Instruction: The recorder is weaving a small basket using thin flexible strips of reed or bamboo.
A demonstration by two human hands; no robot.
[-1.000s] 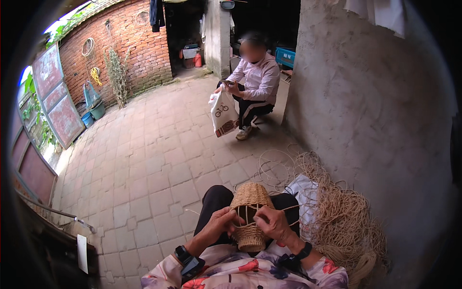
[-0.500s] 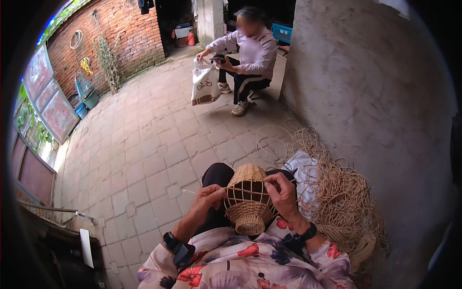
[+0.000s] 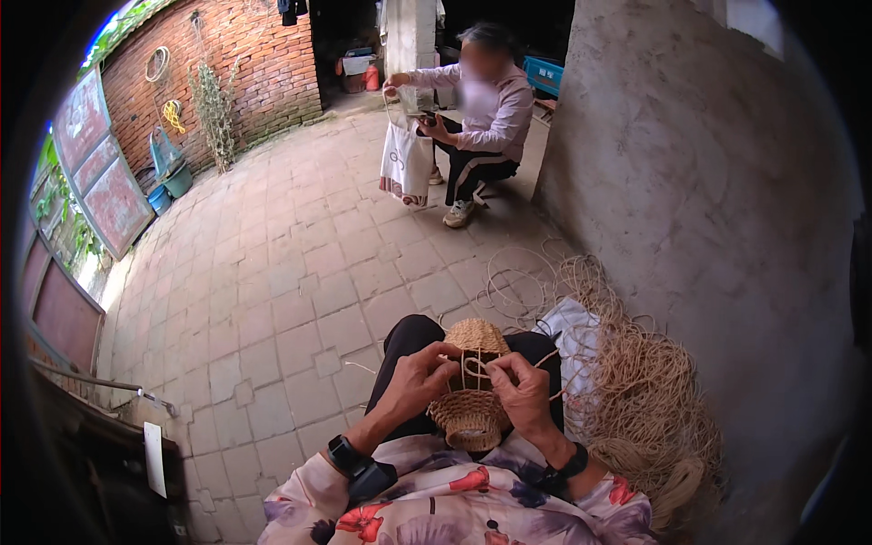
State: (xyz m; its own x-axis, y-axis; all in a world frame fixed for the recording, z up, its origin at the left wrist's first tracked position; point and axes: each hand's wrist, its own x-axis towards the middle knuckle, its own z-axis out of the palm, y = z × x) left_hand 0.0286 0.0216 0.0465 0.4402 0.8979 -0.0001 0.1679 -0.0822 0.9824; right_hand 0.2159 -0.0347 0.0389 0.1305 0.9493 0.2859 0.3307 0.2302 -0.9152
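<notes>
Across my lap lies a small woven basket (image 3: 469,420), tan, with tight weave at both ends and an openwork band of bare upright strands between. My left hand (image 3: 418,379) is closed at the left of this band, its fingertips pinching around the cord and strands there. On the other side my right hand (image 3: 524,392) pinches a thin tan cord (image 3: 472,366), which makes a small loop between the two hands. Part of the band is hidden behind my fingers. A loose end of cord sticks out left of my knee.
A big tangled heap of tan cord (image 3: 645,400) lies at my right on a white sack (image 3: 569,336), beside a grey wall (image 3: 690,173). Ahead, another person (image 3: 490,109) squats on the paving with a white cloth bag (image 3: 405,163). A metal gate (image 3: 95,163) stands at left.
Both hands have come closer together over the openwork, and a cord loop now shows between them. The other person has lifted the bag's handle higher.
</notes>
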